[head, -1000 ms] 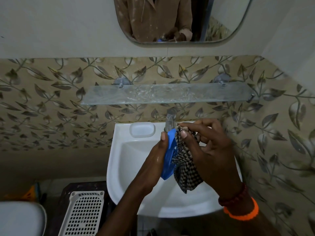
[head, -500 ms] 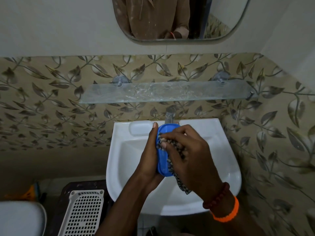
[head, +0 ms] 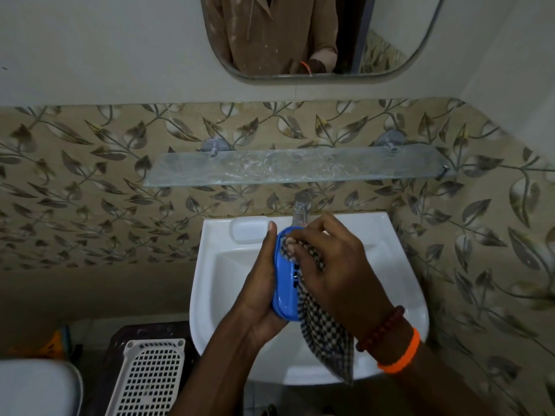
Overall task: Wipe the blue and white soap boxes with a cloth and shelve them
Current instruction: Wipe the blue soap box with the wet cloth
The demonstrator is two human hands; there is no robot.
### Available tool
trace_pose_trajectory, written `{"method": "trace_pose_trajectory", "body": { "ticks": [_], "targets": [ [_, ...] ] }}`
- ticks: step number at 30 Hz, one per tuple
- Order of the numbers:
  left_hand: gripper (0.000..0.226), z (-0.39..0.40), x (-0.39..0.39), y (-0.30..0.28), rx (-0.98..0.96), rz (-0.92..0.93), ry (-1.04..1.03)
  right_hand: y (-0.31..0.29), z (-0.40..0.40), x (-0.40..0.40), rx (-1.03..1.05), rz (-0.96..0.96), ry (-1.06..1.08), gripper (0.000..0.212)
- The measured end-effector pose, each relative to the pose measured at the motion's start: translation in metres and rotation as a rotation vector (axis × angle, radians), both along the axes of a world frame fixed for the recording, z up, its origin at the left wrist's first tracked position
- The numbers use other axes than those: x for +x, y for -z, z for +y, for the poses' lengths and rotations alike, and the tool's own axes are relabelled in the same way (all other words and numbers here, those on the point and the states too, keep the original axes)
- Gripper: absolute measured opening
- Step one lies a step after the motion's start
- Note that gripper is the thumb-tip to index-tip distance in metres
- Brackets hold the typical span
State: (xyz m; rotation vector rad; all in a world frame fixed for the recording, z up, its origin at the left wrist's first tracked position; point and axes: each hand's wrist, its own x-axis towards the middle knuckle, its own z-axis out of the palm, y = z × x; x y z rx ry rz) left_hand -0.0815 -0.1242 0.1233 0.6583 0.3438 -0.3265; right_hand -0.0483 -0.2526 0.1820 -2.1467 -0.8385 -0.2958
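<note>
Blue soap box (head: 285,283) still gripped by left hand (head: 259,283), right hand (head: 333,265) pressing cloth (head: 324,334) further inside

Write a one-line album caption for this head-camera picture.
Left hand holds blue soap box; right hand wipes it with checked cloth.

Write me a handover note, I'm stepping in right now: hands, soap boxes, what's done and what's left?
Left hand grips the blue soap box over the sink.
Right hand presses the checked cloth into it.
White soap box sits on the sink's back rim, not being wiped now.
Glass shelf holds nothing.
Left: finish the blue box, wipe the white one, shelve both.
</note>
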Motion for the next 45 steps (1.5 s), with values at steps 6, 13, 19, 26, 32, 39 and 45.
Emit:
{"method": "trace_pose_trajectory", "body": {
  "ticks": [6,13,19,26,32,39,45],
  "targets": [
    [0.09,0.02,0.0,-0.004,-0.006,0.062,0.044,0.013,-0.009,-0.037,-0.256,0.006,-0.339,0.019],
    [0.059,-0.004,-0.008,0.006,0.042,0.013,-0.128,-0.005,0.006,0.007,-0.086,0.054,0.022,0.015],
    [0.072,0.0,-0.002,0.009,0.155,-0.081,-0.232,0.002,0.017,0.005,-0.051,0.148,0.298,0.018],
    [0.086,0.017,0.001,0.004,0.101,-0.111,-0.281,0.005,0.005,-0.034,-0.062,0.2,0.144,0.011],
    [0.08,0.013,0.002,0.005,0.03,-0.109,-0.244,-0.002,0.002,-0.029,-0.043,0.139,0.125,0.007],
    [0.065,0.019,0.004,-0.002,0.128,-0.167,-0.255,-0.01,0.013,-0.003,0.014,0.072,0.155,0.009],
    [0.092,0.032,0.006,-0.013,0.061,-0.127,-0.314,0.003,0.004,-0.039,-0.084,0.128,0.045,0.007]
  ]
}}
